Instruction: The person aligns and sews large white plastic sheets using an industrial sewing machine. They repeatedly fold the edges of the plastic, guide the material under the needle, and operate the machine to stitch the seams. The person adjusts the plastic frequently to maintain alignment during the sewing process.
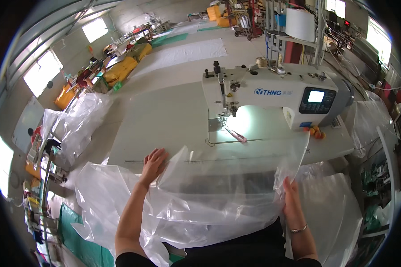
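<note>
A large sheet of transparent plastic film (218,211) drapes over my lap and up across the front edge of the pale sewing table (165,111). My left hand (155,163) rests on the table's front edge beside the film, fingers stretched out and fairly flat. On the right, my right hand (291,194) is closed around a gathered edge of the sheet, which rises in a fold above it. Beyond both hands stands a white sewing machine (267,91), its lamp lit over the needle area. Pink-handled thread snips (238,136) lie close to the needle.
Small orange and yellow round pieces (316,132) sit by the machine's base. A big white thread cone (300,25) stands on a rack behind. Crumpled plastic film (82,120) hangs at the left, and a green sheet (78,236) lies on the floor.
</note>
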### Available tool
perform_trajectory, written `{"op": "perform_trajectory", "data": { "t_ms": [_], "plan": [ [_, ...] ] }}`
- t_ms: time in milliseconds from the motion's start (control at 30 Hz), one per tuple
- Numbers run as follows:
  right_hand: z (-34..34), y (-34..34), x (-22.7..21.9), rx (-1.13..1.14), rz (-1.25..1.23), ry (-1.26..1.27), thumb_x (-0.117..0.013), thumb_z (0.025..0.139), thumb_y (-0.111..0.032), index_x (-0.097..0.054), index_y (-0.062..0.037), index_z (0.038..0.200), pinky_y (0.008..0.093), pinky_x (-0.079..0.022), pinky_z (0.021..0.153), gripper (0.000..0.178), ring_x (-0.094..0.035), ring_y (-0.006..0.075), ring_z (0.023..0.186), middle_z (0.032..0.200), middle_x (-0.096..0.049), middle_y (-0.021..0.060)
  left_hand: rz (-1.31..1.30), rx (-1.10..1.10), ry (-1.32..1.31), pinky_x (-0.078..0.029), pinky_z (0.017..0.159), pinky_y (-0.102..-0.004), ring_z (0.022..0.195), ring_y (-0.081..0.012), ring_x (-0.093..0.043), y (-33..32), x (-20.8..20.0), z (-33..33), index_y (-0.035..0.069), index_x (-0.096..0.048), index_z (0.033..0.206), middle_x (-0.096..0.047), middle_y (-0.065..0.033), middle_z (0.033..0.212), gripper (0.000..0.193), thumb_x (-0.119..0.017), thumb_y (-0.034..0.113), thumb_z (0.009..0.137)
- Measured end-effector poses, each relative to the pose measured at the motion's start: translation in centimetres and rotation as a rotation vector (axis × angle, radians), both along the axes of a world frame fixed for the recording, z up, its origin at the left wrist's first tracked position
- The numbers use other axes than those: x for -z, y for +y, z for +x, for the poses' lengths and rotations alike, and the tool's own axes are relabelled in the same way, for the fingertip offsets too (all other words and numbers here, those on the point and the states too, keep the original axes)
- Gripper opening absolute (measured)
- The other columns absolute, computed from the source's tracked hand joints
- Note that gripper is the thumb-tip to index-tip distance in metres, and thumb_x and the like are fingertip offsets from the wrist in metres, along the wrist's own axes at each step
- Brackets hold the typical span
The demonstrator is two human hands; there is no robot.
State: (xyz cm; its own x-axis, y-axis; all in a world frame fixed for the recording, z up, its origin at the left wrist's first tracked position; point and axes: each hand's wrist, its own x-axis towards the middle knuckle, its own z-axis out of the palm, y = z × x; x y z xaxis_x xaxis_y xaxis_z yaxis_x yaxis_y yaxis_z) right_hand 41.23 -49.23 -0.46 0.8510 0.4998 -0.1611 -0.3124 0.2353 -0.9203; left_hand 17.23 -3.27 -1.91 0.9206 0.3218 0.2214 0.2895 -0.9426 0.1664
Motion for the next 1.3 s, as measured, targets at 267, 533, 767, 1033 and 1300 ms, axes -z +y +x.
{"op": "perform_trajectory", "data": {
  "t_ms": [267,533,767,1033,1300],
  "plan": [
    [2.8,-1.0,1.1,0.219,0.056,-0.044,-0.054,0.098,-0.024,-0.047,-0.0022,0.132,0.0277,-0.042,0.094,0.04,-0.053,0.0131,0.112,0.121,-0.057,0.0054,-0.821,0.283,0.378,-0.044,0.099,-0.0393,0.117,-0.0344,-0.054,-13.4,-1.9,-3.2,0.013,-0.028,0.147,-0.05,-0.0114,0.138,0.073,-0.065,0.009,0.084],
    [2.8,-0.8,0.4,0.311,0.178,-0.002,-0.059,0.095,-0.015,-0.053,-0.0055,0.118,0.0199,-0.043,0.074,0.025,-0.052,0.0039,0.084,0.096,-0.058,-0.0028,-0.226,-0.137,0.445,-0.049,0.077,-0.0424,0.088,-0.0305,-0.065,-0.8,2.6,-17.4,0.004,-0.066,0.096,-0.068,-0.0119,0.094,0.023,-0.054,0.023,0.091],
    [1.1,0.2,-0.9,0.132,0.075,0.018,-0.065,0.089,-0.009,-0.055,-0.0039,0.115,0.0187,-0.032,0.044,0.029,-0.041,0.0015,0.052,0.069,-0.051,-0.0054,0.335,-0.646,-0.748,-0.043,0.067,-0.0321,0.075,-0.0197,-0.054,9.2,-21.3,-15.6,0.003,-0.064,0.097,-0.065,-0.0047,0.093,0.012,-0.063,0.012,0.089],
    [0.7,-0.4,4.0,0.098,-0.241,0.049,-0.066,0.09,-0.02,-0.061,-0.0027,0.087,0.0229,-0.032,0.043,0.018,-0.042,0.005,0.048,0.062,-0.051,-0.0026,0.464,-0.776,0.271,-0.049,0.081,-0.0407,0.097,-0.027,-0.061,14.6,-6.0,-5.6,0.013,-0.06,0.096,-0.063,-0.0061,0.102,0.015,-0.063,0.012,0.081],
    [-0.3,0.0,5.6,0.22,-0.103,0.24,-0.062,0.091,-0.019,-0.058,-0.0054,0.088,0.0223,-0.03,0.043,0.014,-0.038,0.0044,0.048,0.062,-0.042,-0.0056,-0.437,-0.17,-0.194,-0.05,0.082,-0.0353,0.109,-0.0247,-0.055,-2.5,-9.5,11.7,0.006,-0.056,0.115,-0.06,-0.0124,0.117,0.023,-0.056,0.007,0.092]
  ]
}}
